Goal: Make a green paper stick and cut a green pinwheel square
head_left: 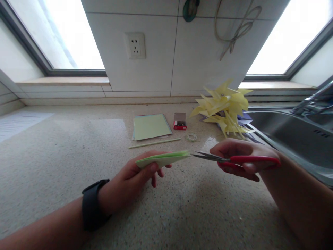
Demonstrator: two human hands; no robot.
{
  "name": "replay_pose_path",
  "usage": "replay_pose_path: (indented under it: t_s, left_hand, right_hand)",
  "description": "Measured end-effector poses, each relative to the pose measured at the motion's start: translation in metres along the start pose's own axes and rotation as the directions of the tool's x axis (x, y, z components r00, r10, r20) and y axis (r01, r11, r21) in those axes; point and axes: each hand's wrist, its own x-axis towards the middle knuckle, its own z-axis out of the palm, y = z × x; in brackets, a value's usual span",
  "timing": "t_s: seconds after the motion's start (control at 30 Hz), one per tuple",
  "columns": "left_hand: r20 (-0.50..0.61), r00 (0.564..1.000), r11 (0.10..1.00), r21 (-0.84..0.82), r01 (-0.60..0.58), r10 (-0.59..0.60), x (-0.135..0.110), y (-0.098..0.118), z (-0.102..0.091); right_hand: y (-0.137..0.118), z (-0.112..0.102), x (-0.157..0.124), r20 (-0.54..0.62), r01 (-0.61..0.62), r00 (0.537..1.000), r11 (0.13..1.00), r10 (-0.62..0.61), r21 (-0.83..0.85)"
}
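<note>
Between the thumb and fingers of my left hand (142, 173) is a folded piece of light green paper (166, 159), its narrow end pointing right. My right hand (241, 152) grips a pair of scissors (229, 160) by the red handles. The metal blades, slightly apart, point left and their tips are at the paper's narrow end; whether they touch it I cannot tell. Behind my hands lie a stack of coloured paper sheets (151, 127), a thin pale stick (154, 143), a small open red box (180, 121) with small items in it, and a roll of clear tape (191, 137).
Yellow paper pinwheels (223, 106) are heaped at the back right, beside a steel sink (293, 139) with a faucet (312, 99). A printed sheet (22, 121) lies at the far left of the speckled counter (65, 166). The wall carries a socket (135, 46) and a hanging cord (238, 33).
</note>
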Motion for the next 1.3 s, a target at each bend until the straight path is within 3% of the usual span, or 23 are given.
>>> replay_pose_path:
  t_s: [0.3,0.73,1.3]
  left_hand:
    - [-0.062,0.986,0.978,-0.149,0.144,-0.155,0.002,-0.003,0.000]
    - [-0.056,0.986,0.972,-0.188,0.141,-0.154,0.000,-0.005,0.000]
    - [-0.077,0.985,0.969,-0.203,0.138,-0.157,0.000,-0.008,0.000]
  right_hand:
    - [0.002,0.002,0.006,0.031,-0.004,1.000,1.000,0.004,0.000]
    - [-0.003,0.008,0.012,0.004,0.004,1.000,0.989,-0.004,-0.146]
    - [-0.003,0.010,0.012,0.024,0.014,1.000,0.996,-0.012,-0.093]
